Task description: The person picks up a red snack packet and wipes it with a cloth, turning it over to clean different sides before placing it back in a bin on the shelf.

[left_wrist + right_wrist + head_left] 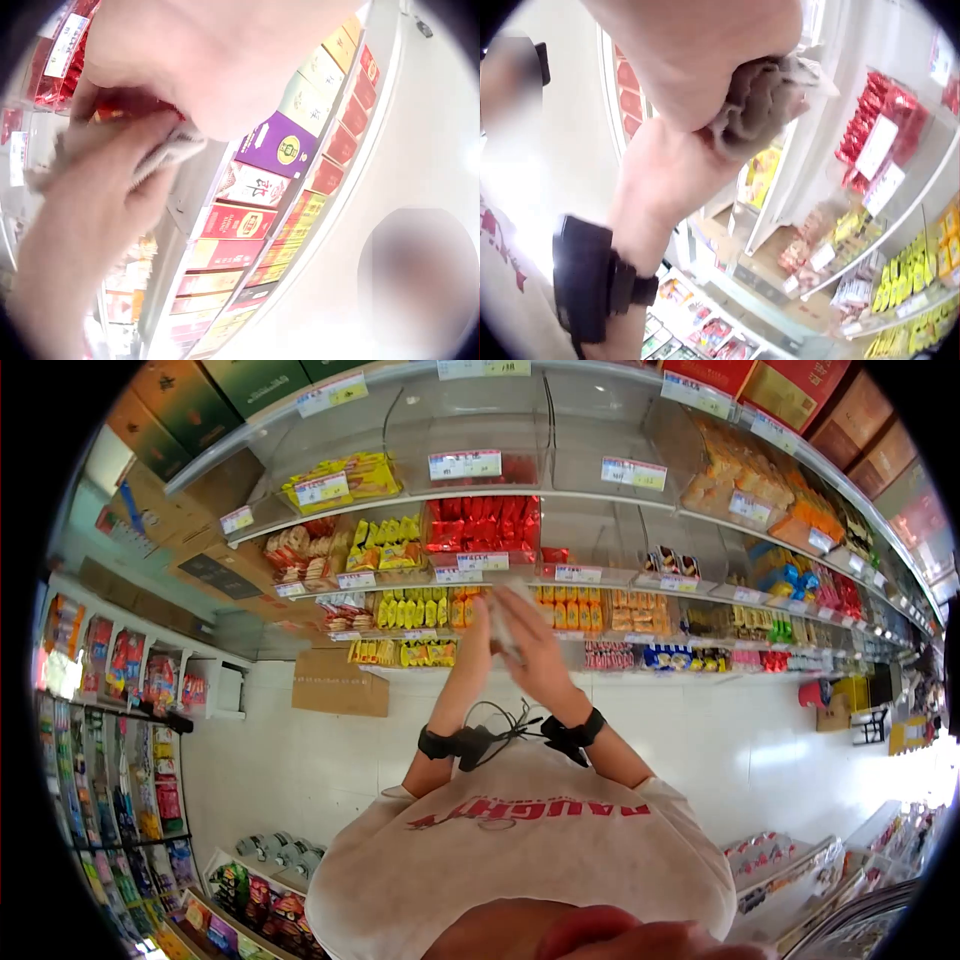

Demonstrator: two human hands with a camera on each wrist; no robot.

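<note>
Right hand (535, 645) curls round a crumpled greyish cloth (761, 109), left hand (476, 645) right up against it, though its grip I cannot tell! The cloth sits between the palms, neither hand nearer, no clear long axis; a shelf edge (590, 497) crosses ahead, pale floor (300, 760) lies open below.

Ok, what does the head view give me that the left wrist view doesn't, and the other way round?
Only the head view: the pale shirt with red lettering, the black wrist straps and a brown cardboard box low on the left.

Only the left wrist view: a purple box with a round yellow emblem, and the white box next to it.

Both: the left hand and right hand together with a crumpled greyish cloth between them, plus red-wrapped packets.
</note>
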